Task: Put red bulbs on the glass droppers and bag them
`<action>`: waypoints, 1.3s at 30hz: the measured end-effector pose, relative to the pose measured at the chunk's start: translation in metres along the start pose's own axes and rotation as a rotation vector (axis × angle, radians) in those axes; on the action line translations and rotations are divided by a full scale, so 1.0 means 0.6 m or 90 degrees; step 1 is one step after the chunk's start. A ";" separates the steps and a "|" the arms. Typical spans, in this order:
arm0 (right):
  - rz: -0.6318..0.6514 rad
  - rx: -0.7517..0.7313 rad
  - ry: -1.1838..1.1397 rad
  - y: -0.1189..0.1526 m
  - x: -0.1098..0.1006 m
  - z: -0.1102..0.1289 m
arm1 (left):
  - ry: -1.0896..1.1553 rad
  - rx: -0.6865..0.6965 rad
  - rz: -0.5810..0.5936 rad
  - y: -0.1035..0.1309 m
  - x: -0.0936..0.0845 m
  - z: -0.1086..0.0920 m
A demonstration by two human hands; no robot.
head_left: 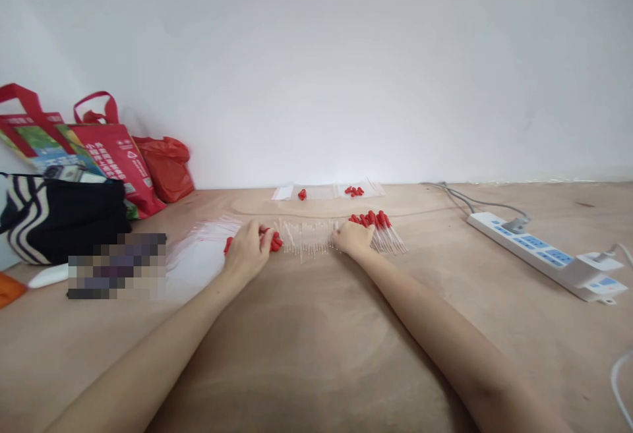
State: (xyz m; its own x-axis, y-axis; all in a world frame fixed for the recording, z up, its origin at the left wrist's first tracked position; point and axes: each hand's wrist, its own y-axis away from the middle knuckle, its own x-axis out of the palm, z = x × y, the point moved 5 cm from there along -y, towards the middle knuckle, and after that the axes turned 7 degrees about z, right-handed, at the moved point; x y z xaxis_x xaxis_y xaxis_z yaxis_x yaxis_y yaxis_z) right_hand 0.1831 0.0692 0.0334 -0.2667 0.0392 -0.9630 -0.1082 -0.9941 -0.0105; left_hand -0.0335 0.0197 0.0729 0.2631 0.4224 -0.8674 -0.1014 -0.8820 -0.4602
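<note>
My left hand [250, 248] is curled with its fingers pinched at a small red piece [275, 242] in a loose cluster; more red shows on the hand's other side. Between my hands lies a row of thin, pale sticks [309, 235], side by side on the wooden table. At the row's right end, my right hand [353, 236] has its fingers closed, and their tips hide whatever they grip. Just beyond that hand rest several sticks with red rounded ends [378, 219], their pale shafts slanting toward me.
Clear plastic bags [321, 191] with red pieces lie by the wall. Left of my left hand are flat plastic bags [198, 255]. Red shopping bags [113, 156] and a black striped cloth item [74, 215] stand farther left. A power strip [539, 252] with cables sits right.
</note>
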 end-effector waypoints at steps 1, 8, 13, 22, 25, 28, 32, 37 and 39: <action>-0.022 -0.009 0.001 0.004 -0.003 -0.001 | 0.047 0.024 0.010 0.008 0.008 -0.015; -0.220 -0.249 -0.042 0.071 -0.018 -0.042 | 0.251 0.255 0.102 0.051 0.062 -0.097; -0.219 -0.506 -0.114 0.127 -0.013 -0.078 | 0.274 0.326 0.126 0.054 0.062 -0.118; -0.170 -0.571 -0.095 0.149 -0.007 -0.052 | 0.319 0.324 0.164 0.058 0.072 -0.145; -0.161 -0.567 -0.083 0.150 -0.006 -0.052 | 0.318 0.313 0.164 0.057 0.069 -0.144; -0.143 -0.572 -0.083 0.150 -0.006 -0.053 | 0.319 0.316 0.175 0.058 0.067 -0.144; -0.113 -0.592 -0.107 0.146 -0.006 -0.053 | 0.320 0.354 0.183 0.063 0.066 -0.146; -0.075 -0.623 -0.104 0.139 -0.008 -0.055 | 0.303 0.415 0.224 0.071 0.069 -0.150; -0.073 -0.635 -0.084 0.139 -0.010 -0.054 | 0.295 0.423 0.245 0.073 0.070 -0.151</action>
State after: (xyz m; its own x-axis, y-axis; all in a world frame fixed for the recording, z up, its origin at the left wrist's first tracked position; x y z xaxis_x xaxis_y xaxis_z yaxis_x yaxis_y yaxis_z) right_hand 0.2067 -0.0172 0.0295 -0.4155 0.0911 -0.9050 0.6930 -0.6128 -0.3798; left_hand 0.0603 -0.0201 0.0335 0.4422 -0.1313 -0.8873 -0.7589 -0.5820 -0.2921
